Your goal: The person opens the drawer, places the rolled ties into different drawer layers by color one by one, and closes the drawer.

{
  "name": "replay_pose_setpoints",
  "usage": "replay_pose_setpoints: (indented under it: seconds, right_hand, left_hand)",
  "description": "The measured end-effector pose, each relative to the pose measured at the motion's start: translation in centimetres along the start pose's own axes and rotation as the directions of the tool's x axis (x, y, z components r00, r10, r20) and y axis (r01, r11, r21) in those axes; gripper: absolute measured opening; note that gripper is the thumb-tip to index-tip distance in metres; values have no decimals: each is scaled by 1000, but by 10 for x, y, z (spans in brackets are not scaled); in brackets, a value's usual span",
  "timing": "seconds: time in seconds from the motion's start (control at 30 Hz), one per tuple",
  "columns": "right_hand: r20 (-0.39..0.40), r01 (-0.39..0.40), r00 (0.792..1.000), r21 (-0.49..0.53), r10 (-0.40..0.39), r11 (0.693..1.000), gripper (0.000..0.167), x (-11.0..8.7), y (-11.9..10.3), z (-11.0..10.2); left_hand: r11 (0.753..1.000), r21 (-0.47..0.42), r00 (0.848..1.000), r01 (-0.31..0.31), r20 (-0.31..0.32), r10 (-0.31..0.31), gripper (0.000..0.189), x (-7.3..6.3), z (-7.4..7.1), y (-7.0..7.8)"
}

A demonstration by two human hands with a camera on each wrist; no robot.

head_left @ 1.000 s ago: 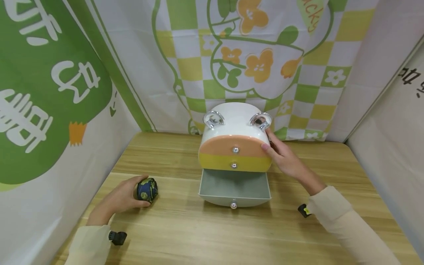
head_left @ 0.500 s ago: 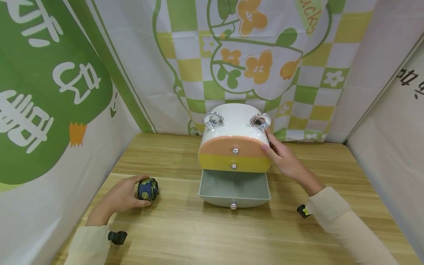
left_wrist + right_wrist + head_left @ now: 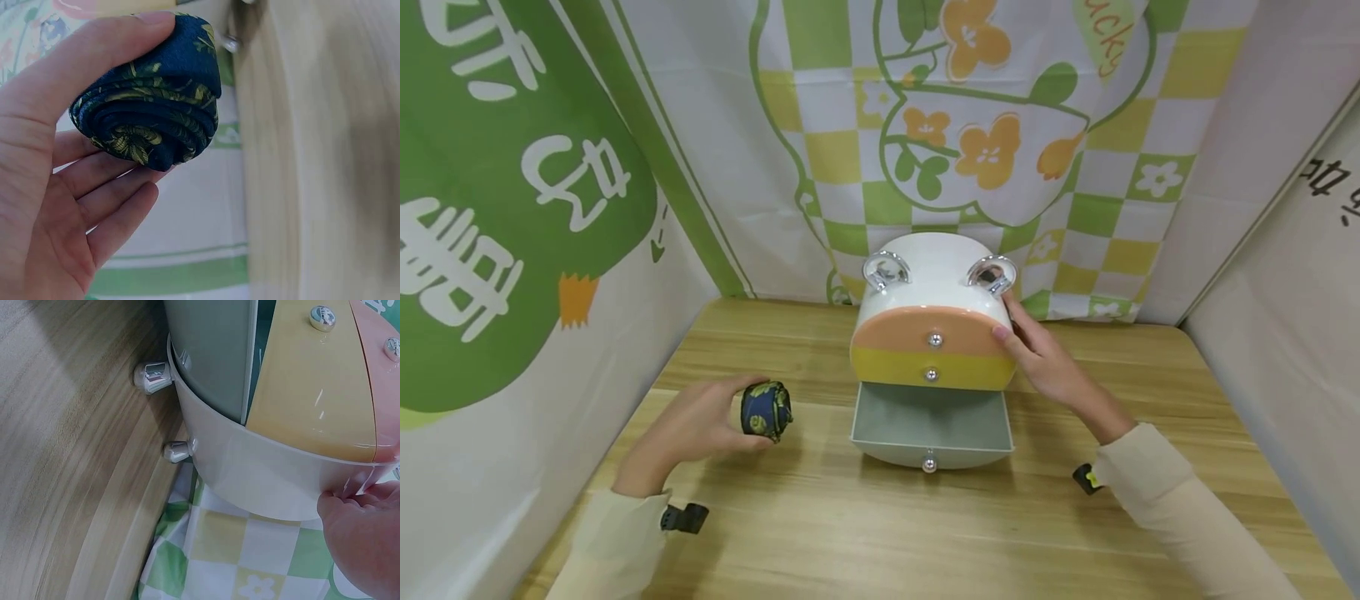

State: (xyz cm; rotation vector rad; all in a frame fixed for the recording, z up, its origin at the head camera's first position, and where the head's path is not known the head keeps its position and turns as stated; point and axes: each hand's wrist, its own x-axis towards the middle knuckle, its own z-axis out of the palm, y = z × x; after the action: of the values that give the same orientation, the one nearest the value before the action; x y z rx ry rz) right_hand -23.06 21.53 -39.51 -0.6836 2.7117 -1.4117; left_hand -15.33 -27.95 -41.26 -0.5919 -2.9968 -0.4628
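Observation:
My left hand (image 3: 703, 421) holds a rolled-up necktie (image 3: 766, 412), dark blue with yellow-green flowers, between thumb and fingers. In the left wrist view the spiral folds of the tie (image 3: 150, 106) show, raised off the tabletop. A small white drawer cabinet (image 3: 936, 267) with two chrome ring-shaped eyes stands at the back. Its peach and yellow drawers are closed, while the grey-green bottom drawer (image 3: 931, 421) is pulled out and bare inside. My right hand (image 3: 1048, 360) grips the cabinet's right side, thumb at the front edge; in the right wrist view its fingers are partly hidden.
The wooden table (image 3: 842, 533) carries the cabinet, which stands on chrome feet (image 3: 178, 452). A patterned cloth (image 3: 820, 167) hangs close behind it. Printed cloth walls (image 3: 490, 467) rise on the left and right. Round knobs (image 3: 930, 464) stick out from the drawer fronts.
My left hand has lifted the tie and carried it rightward, closer to the pulled-out drawer. My right hand keeps its place on the cabinet.

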Motion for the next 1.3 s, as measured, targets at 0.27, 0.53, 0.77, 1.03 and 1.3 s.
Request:
replay_pose_setpoints:
  seconds: [0.27, 0.53, 0.77, 1.03, 1.3]
  right_hand:
    - [-6, 1, 1000, -26, -1, 1000, 70, 1, 1, 0]
    - [-4, -11, 1000, -44, 11, 999, 70, 0, -1, 0]
    - [-15, -13, 1000, -57, 12, 998, 70, 0, -1, 0]
    - [-12, -19, 1000, -67, 18, 998, 71, 0, -1, 0]
    - [-18, -22, 1000, -67, 21, 998, 70, 0, -2, 0]
  left_hand:
    - [998, 17, 998, -65, -16, 65, 89, 20, -14, 34]
    - [990, -8, 990, -138, 2, 138, 89, 43, -18, 69]
    - [976, -31, 976, -216, 2, 216, 88, 60, -9, 98]
    - [975, -37, 975, -220, -17, 220, 77, 73, 17, 127]
    - [992, -122, 1000, -13, 7, 14, 63, 75, 41, 157]
